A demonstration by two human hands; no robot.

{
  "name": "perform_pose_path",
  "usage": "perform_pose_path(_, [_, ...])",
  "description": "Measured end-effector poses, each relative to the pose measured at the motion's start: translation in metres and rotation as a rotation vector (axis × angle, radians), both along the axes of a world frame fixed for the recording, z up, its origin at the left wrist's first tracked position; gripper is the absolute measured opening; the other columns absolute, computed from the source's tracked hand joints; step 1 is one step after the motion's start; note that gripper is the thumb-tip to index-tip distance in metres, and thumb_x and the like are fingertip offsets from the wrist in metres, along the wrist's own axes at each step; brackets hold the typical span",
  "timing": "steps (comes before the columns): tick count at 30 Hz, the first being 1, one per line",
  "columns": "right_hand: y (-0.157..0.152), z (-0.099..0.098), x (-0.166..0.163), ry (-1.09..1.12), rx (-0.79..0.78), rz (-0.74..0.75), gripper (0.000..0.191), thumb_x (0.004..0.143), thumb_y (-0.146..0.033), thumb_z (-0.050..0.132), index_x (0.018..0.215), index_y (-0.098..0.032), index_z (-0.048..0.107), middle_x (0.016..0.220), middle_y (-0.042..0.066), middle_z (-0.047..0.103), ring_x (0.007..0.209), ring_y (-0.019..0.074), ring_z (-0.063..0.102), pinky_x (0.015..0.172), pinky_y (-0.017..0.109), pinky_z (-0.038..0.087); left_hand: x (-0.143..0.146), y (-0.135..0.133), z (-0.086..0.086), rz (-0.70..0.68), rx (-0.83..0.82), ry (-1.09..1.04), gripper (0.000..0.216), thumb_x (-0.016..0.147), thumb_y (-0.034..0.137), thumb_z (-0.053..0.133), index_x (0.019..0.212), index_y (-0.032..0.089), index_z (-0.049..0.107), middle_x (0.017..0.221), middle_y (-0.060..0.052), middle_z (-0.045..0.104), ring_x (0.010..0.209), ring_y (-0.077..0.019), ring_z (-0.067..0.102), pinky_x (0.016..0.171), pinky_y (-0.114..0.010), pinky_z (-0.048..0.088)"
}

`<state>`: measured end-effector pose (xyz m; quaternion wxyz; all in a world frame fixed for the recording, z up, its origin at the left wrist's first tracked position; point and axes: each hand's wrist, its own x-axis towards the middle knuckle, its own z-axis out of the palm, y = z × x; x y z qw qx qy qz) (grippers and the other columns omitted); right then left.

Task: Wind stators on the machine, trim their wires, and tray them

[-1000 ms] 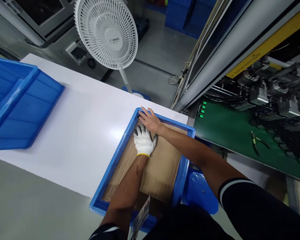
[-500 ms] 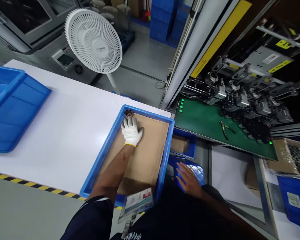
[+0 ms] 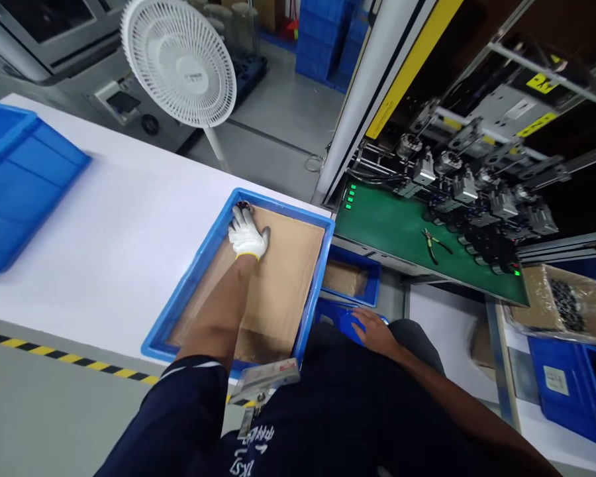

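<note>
Seen from above, a person in a dark short-sleeved shirt is at a white surface (image 3: 114, 225). At its right end sits a shallow blue tray (image 3: 193, 273), set at a slant, its near side by the surface's front edge. A brown cardboard sheet (image 3: 283, 271) lines the bottom of the tray. One small, dark, round part (image 3: 244, 206) lies in the tray's far left corner.

The left hand (image 3: 247, 235), in a white glove with grey fingertips and a yellow cuff, reaches into that corner. Its fingers are stretched forward, close together, with the thumb out to the right. The fingertips meet or partly cover the round part; whether they grip it cannot be told. The right hand (image 3: 375, 330) is bare and lowered beside the person's right thigh, over something blue. Its fingers are loosely parted, with nothing visible in them.

A large blue bin (image 3: 27, 192) stands at the left end of the white surface. Beyond the far edge is a white standing fan (image 3: 181, 66). To the right, a green surface (image 3: 377, 225) carries a row of metal machinery (image 3: 457, 182), and pliers (image 3: 434, 245) lie open near its front edge. A clear badge holder (image 3: 268, 379) hangs from the shirt, near the tray's near edge.
</note>
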<state>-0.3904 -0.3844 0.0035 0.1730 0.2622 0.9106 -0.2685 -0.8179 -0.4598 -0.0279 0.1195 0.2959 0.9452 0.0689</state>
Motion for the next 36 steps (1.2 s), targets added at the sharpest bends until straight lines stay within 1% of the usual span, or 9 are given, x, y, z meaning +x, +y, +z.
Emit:
perform_pose_path(5, [0.023,-0.013,0.004,-0.134,-0.122,0.071,0.027,0.102,-0.031,0.065,0.124,-0.016,0.067,0.131,0.011,0.067,0.125,0.0256,0.063,0.110,0.051,0.050,-0.017,0.016,-0.005,0.001,-0.002,-0.021,0.098,0.089,0.055,0.052,0.162,0.001,0.015,0.172,-0.026,0.002,0.146,-0.0448,0.038,0.118,-0.053,0.030])
perform_pose_path(10, [0.062,-0.022,0.008,-0.204,-0.135,0.141,0.026,0.102,-0.032,0.064,0.123,-0.016,0.067,0.126,0.010,0.068,0.119,0.0244,0.065,0.106,0.049,0.053,0.001,0.031,0.013,0.115,-0.002,0.017,0.098,0.083,0.049,0.061,0.160,0.002,0.022,0.171,-0.030,0.008,0.139,-0.0471,0.045,0.112,-0.055,0.037])
perform_pose_path(14, [0.096,-0.040,0.016,-0.261,-0.137,0.213,0.027,0.102,-0.033,0.064,0.124,-0.016,0.065,0.126,0.009,0.066,0.114,0.0236,0.066,0.101,0.048,0.056,0.046,0.042,0.041,0.165,0.006,0.064,0.087,0.088,0.045,0.057,0.159,0.006,0.025,0.171,-0.027,0.013,0.144,-0.0433,0.042,0.115,-0.052,0.036])
perform_pose_path(18, [0.137,-0.079,0.047,-0.340,-0.195,0.249,0.028,0.102,-0.035,0.065,0.122,-0.016,0.065,0.125,0.009,0.066,0.111,0.0231,0.066,0.097,0.045,0.058,0.105,0.067,0.077,0.142,-0.004,0.130,0.079,0.092,0.048,0.050,0.156,0.006,0.029,0.167,-0.027,0.024,0.142,-0.0446,0.045,0.112,-0.054,0.042])
perform_pose_path(21, [0.185,-0.110,0.092,-0.392,-0.253,0.213,0.029,0.101,-0.036,0.066,0.122,-0.016,0.065,0.124,0.009,0.066,0.109,0.0229,0.066,0.095,0.044,0.058,0.158,0.112,0.091,0.107,0.019,0.258,0.083,0.090,0.054,0.052,0.156,0.010,0.028,0.165,-0.023,0.029,0.140,-0.0453,0.046,0.111,-0.058,0.043])
perform_pose_path(24, [0.236,-0.124,0.156,-0.392,-0.287,0.116,0.030,0.100,-0.036,0.067,0.122,-0.016,0.065,0.124,0.009,0.066,0.108,0.0228,0.067,0.094,0.044,0.059,0.224,0.182,0.085,-0.009,0.033,0.234,0.086,0.089,0.056,0.052,0.157,0.010,0.028,0.164,-0.023,0.033,0.141,-0.0446,0.045,0.113,-0.058,0.042])
perform_pose_path(27, [0.275,-0.112,0.231,-0.339,-0.274,-0.051,0.027,0.100,-0.035,0.067,0.118,-0.015,0.066,0.120,0.008,0.067,0.106,0.0219,0.067,0.093,0.043,0.059,0.300,0.260,0.059,-0.232,0.025,0.108,0.082,0.089,0.052,0.051,0.154,0.006,0.034,0.161,-0.025,0.040,0.143,-0.0413,0.045,0.116,-0.052,0.041])
perform_pose_path(31, [0.305,-0.063,0.345,-0.250,-0.128,-0.427,0.018,0.102,-0.030,0.064,0.113,-0.016,0.069,0.115,0.007,0.070,0.106,0.0207,0.068,0.098,0.043,0.057,0.393,0.345,0.016,-0.472,0.019,-0.012,0.072,0.091,0.051,0.049,0.150,0.010,0.045,0.155,-0.021,0.050,0.140,-0.0338,0.051,0.115,-0.042,0.044])
perform_pose_path(36, [0.338,0.017,0.499,-0.303,0.363,-1.074,0.033,0.105,-0.025,0.042,0.125,-0.017,0.067,0.133,0.018,0.064,0.131,0.0286,0.058,0.114,0.042,0.045,0.458,0.390,-0.020,-0.584,0.057,-0.056,0.075,0.092,0.048,0.041,0.153,0.003,0.042,0.153,-0.030,0.047,0.135,-0.0473,0.050,0.107,-0.061,0.046])
